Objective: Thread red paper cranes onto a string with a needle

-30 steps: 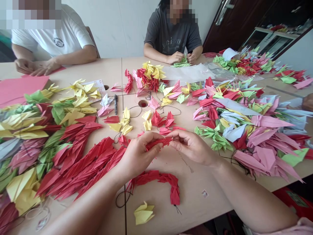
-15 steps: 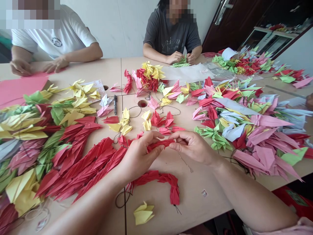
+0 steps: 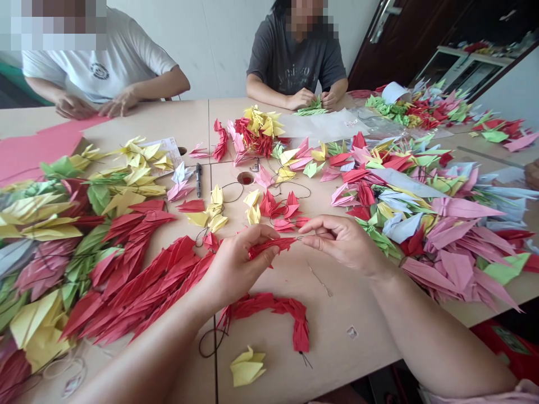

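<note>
My left hand (image 3: 236,264) is closed around a narrow folded red paper crane (image 3: 272,245), held just above the table. My right hand (image 3: 343,242) sits a little to the right of the crane's tip, thumb and forefinger pinched together on something thin that I cannot make out. A thin needle or wire (image 3: 320,280) lies on the wood below my right hand. A strung chain of red cranes (image 3: 273,308) on dark thread curves across the table under my left wrist. Rows of long red cranes (image 3: 143,286) lie to the left.
Heaps of yellow, green, pink and red cranes cover the left (image 3: 46,224) and right (image 3: 442,213) of the wooden table (image 3: 337,348). A yellow crane (image 3: 247,366) lies near the front edge. A black pen (image 3: 199,178) lies mid-table. Two other people sit opposite, handling paper.
My right hand has let go of the red crane's end and drawn away to the right, fingers still pinched. The person at far left moved both hands to the right along the pink sheet.
</note>
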Demonstrator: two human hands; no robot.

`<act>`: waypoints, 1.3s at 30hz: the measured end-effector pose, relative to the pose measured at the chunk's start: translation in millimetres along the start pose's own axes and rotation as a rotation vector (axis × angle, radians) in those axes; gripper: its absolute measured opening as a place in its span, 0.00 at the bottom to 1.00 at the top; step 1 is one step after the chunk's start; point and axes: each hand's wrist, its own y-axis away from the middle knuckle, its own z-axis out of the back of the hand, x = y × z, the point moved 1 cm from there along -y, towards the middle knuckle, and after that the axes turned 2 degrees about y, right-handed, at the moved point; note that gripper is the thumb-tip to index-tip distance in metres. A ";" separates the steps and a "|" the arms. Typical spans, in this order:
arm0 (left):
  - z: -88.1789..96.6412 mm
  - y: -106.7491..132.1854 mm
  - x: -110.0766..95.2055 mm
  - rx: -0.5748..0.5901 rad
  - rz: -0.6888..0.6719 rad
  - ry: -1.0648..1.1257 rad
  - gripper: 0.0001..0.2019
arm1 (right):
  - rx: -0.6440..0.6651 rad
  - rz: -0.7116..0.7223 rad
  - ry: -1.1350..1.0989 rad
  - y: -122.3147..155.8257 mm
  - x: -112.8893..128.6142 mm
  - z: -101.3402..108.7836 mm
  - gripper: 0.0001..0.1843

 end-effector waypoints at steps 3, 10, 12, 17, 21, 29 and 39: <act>0.4 -0.9 -0.2 -0.009 0.030 0.058 0.05 | -0.069 0.009 0.051 -0.7 1.4 4.9 0.14; 3.1 -0.2 4.6 -0.011 0.031 0.087 0.06 | -0.145 0.037 0.112 -3.1 1.0 14.3 0.18; 4.0 -0.3 6.3 -0.012 0.038 0.085 0.06 | -0.169 0.041 0.135 -3.8 -0.9 16.2 0.16; 4.2 -1.9 6.6 0.007 0.028 0.103 0.06 | -0.197 0.074 0.179 -6.9 -5.9 16.6 0.14; 2.6 -2.3 4.7 0.004 0.000 0.069 0.06 | -0.293 0.161 0.172 -4.6 -5.9 12.1 0.15; -9.3 2.3 6.6 0.031 -0.026 -0.047 0.08 | 0.108 0.051 -0.186 6.4 7.5 -25.4 0.20; 7.2 3.4 1.3 0.196 -0.110 -0.001 0.33 | 0.073 -0.069 -0.312 -1.1 0.4 -17.3 0.15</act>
